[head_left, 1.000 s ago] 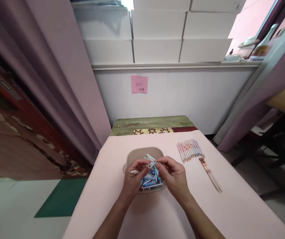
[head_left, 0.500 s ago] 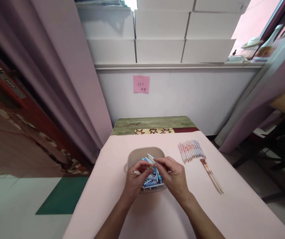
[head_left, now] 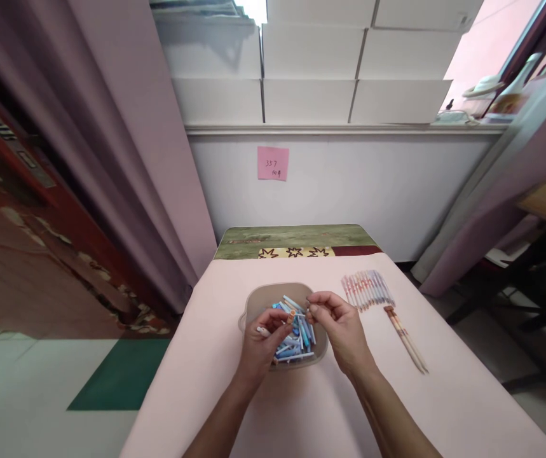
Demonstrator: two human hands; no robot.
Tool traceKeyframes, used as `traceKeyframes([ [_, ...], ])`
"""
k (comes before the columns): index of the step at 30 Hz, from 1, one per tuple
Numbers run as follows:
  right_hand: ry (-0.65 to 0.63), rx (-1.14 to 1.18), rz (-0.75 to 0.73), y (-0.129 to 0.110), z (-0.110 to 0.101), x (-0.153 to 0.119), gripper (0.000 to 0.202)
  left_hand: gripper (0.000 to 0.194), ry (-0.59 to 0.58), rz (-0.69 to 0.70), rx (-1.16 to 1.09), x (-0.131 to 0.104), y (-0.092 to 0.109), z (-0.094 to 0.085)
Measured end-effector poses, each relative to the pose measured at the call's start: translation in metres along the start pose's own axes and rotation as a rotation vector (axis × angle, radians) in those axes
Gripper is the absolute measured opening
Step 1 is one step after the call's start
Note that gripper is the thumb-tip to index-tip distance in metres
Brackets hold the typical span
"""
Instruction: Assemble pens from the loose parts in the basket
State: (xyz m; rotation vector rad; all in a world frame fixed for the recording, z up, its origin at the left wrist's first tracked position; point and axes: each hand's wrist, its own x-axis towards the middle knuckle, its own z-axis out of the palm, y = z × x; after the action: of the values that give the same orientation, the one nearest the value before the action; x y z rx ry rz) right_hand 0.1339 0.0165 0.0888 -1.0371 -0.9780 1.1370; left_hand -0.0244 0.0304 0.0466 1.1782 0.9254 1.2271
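A grey-beige plastic container (head_left: 269,294) holds several blue and white pen parts (head_left: 304,336). Over its left side, my left hand (head_left: 264,337) is closed on a pen barrel (head_left: 263,331), whose round orange-brown end (head_left: 292,315) points up to the right between thumb and fingers. My right hand (head_left: 334,320) is over the container's right rim, its thumb and index finger pinched on something small and thin that I cannot make out clearly. The two hands are apart.
Right of the container, a row of several slim pens (head_left: 367,289) lies on the pink tablecloth (head_left: 220,299). Below the row are a few beige pens with brown ends (head_left: 406,340). A pink note (head_left: 273,163) is on the wall.
My right hand has moved right, away from my left hand, and the orange-brown end is more exposed. My left hand has stayed almost in place. The camera view has shifted slightly.
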Motion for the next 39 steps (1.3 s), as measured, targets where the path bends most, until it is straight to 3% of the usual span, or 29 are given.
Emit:
traceKeyframes([
  [7, -0.157, -0.448, -0.226, -0.014, -0.003, -0.004, 0.018, 0.016, 0.015, 0.044, 0.102, -0.001, -0.001, -0.003],
  [13, -0.232, -0.596, -0.169, -0.016, -0.008, -0.002, 0.017, 0.016, 0.012, 0.041, 0.189, -0.004, 0.003, -0.001],
  [19, -0.219, -0.548, -0.110, -0.013, -0.007, 0.000, 0.012, 0.013, 0.006, 0.105, 0.243, -0.006, 0.010, 0.000],
  [24, -0.184, -0.564, -0.085, -0.015, -0.003, 0.001, 0.016, 0.013, -0.003, 0.032, 0.220, -0.008, 0.007, 0.002],
  [31, 0.009, -0.225, -0.065, -0.002, -0.008, -0.001, 0.037, 0.017, 0.017, -0.064, -0.042, -0.011, 0.004, 0.006],
  [39, -0.070, -0.309, -0.104, 0.028, 0.003, -0.017, 0.027, 0.020, -0.017, -0.043, -0.044, -0.010, 0.001, 0.012],
])
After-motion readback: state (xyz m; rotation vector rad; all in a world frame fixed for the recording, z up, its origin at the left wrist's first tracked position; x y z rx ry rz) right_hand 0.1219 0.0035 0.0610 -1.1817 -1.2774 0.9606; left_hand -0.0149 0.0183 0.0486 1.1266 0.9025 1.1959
